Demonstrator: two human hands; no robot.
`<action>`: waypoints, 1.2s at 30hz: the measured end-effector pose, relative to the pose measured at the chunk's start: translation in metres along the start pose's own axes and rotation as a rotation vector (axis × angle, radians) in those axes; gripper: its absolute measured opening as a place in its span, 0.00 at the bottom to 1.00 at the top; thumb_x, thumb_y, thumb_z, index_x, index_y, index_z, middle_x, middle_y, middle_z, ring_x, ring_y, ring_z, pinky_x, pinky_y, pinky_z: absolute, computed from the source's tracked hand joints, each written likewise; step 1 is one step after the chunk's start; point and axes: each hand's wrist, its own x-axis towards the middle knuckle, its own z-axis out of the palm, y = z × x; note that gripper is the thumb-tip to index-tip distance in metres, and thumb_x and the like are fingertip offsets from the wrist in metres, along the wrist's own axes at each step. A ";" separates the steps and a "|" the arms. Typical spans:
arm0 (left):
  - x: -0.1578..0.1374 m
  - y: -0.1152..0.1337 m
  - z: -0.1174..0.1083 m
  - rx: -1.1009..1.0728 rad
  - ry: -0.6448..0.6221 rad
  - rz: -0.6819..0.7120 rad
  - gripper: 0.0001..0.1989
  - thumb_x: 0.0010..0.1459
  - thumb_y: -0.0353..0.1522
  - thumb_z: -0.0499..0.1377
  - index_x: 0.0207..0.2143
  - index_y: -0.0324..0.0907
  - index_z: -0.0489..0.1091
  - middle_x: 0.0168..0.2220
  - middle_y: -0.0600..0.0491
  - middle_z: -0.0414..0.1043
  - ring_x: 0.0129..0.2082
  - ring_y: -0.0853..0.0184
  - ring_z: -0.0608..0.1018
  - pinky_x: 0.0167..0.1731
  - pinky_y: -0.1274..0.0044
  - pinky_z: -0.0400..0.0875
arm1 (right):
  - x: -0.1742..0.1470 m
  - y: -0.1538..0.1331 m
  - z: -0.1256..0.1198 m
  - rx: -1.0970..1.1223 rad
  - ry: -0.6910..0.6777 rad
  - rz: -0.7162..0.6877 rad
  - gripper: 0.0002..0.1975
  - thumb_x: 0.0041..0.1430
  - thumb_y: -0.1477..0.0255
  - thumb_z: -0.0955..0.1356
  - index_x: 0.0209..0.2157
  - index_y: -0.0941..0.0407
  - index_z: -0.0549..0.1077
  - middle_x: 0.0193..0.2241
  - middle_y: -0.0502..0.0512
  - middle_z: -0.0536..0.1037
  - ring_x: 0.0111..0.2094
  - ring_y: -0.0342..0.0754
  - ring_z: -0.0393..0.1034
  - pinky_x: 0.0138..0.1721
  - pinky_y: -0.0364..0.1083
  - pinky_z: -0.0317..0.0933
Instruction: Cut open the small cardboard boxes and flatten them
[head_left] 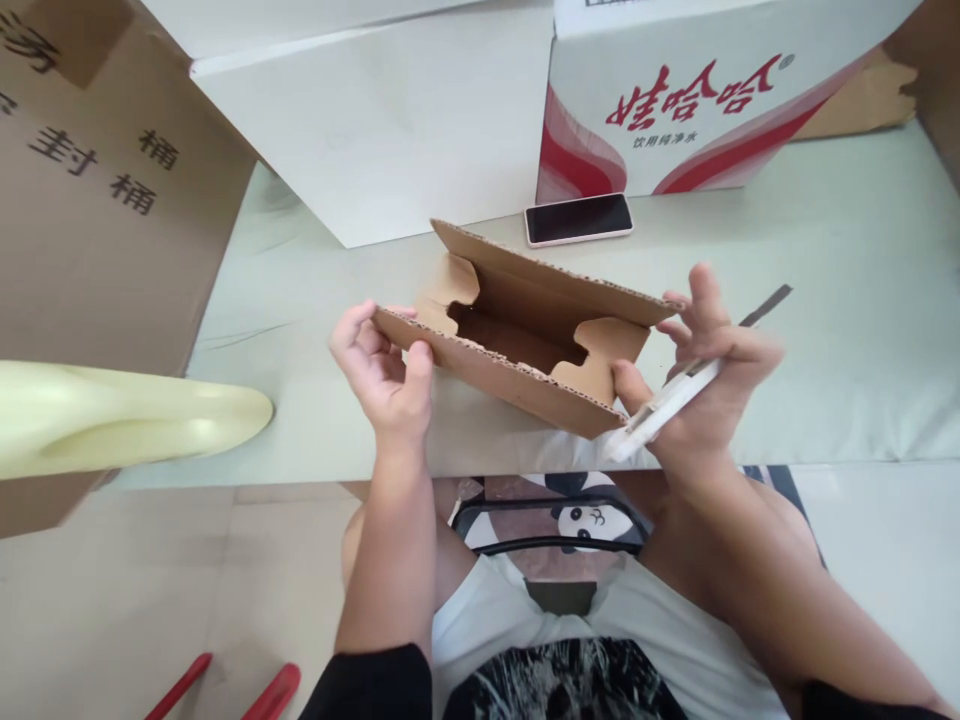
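A small brown cardboard box is held up over the pale table, its top open and its long flaps raised. Notched end flaps fold partly over the opening, and the part of the inside that shows is bare and shadowed. My left hand pinches the box's left corner between thumb and fingers. At the other end, my right hand holds a white utility knife across the palm, its grey blade extended up and to the right. Thumb and fingertips of that hand also touch the box's right end.
A black-screened phone lies beyond the box, before a large white box and a red-and-white water carton. A tall brown carton stands left. A pale yellow object juts in from the left edge above the table.
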 end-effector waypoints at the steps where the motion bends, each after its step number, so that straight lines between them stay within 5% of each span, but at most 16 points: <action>1: -0.001 -0.002 0.000 0.031 -0.018 -0.002 0.33 0.59 0.59 0.59 0.57 0.51 0.58 0.48 0.46 0.75 0.49 0.56 0.81 0.51 0.62 0.75 | -0.001 0.000 0.001 0.042 -0.017 0.023 0.21 0.60 0.66 0.74 0.40 0.46 0.55 0.58 0.54 0.78 0.57 0.56 0.76 0.56 0.64 0.71; 4: -0.002 -0.006 0.002 0.086 -0.026 0.055 0.36 0.60 0.61 0.57 0.61 0.50 0.59 0.58 0.42 0.72 0.63 0.52 0.74 0.61 0.58 0.71 | -0.004 0.000 -0.001 0.133 -0.104 0.039 0.19 0.60 0.71 0.73 0.42 0.45 0.57 0.42 0.49 0.84 0.53 0.57 0.80 0.57 0.67 0.70; 7: -0.004 -0.005 0.003 0.145 -0.038 0.118 0.29 0.64 0.56 0.56 0.60 0.50 0.66 0.64 0.43 0.68 0.69 0.52 0.69 0.68 0.56 0.64 | -0.006 0.001 -0.005 0.188 -0.228 -0.002 0.16 0.62 0.67 0.72 0.41 0.46 0.59 0.40 0.51 0.86 0.58 0.59 0.76 0.56 0.69 0.69; 13: -0.006 -0.002 0.003 0.239 -0.113 0.163 0.25 0.71 0.51 0.50 0.49 0.47 0.80 0.61 0.46 0.71 0.65 0.52 0.72 0.70 0.55 0.62 | -0.003 -0.003 -0.007 0.191 -0.204 -0.002 0.11 0.67 0.62 0.69 0.41 0.46 0.61 0.39 0.52 0.86 0.53 0.58 0.79 0.56 0.67 0.71; 17: -0.005 -0.001 0.004 0.209 -0.121 0.176 0.22 0.70 0.48 0.52 0.48 0.47 0.81 0.58 0.46 0.73 0.62 0.54 0.74 0.69 0.57 0.65 | -0.003 -0.004 -0.005 0.169 -0.193 0.024 0.13 0.65 0.64 0.71 0.41 0.46 0.60 0.46 0.53 0.86 0.58 0.59 0.77 0.57 0.69 0.70; 28: -0.004 -0.003 0.001 0.256 -0.182 0.248 0.22 0.72 0.45 0.51 0.53 0.49 0.81 0.59 0.46 0.71 0.61 0.54 0.74 0.67 0.58 0.65 | 0.003 -0.001 -0.014 0.158 -0.353 -0.027 0.17 0.59 0.70 0.74 0.41 0.46 0.62 0.45 0.53 0.86 0.58 0.61 0.76 0.55 0.65 0.72; 36: -0.005 -0.003 -0.002 0.283 -0.205 0.275 0.21 0.71 0.46 0.52 0.55 0.51 0.80 0.58 0.47 0.70 0.60 0.54 0.73 0.66 0.58 0.66 | -0.003 -0.003 -0.018 0.470 -0.464 0.112 0.17 0.60 0.68 0.75 0.43 0.45 0.64 0.43 0.48 0.87 0.62 0.56 0.73 0.62 0.63 0.68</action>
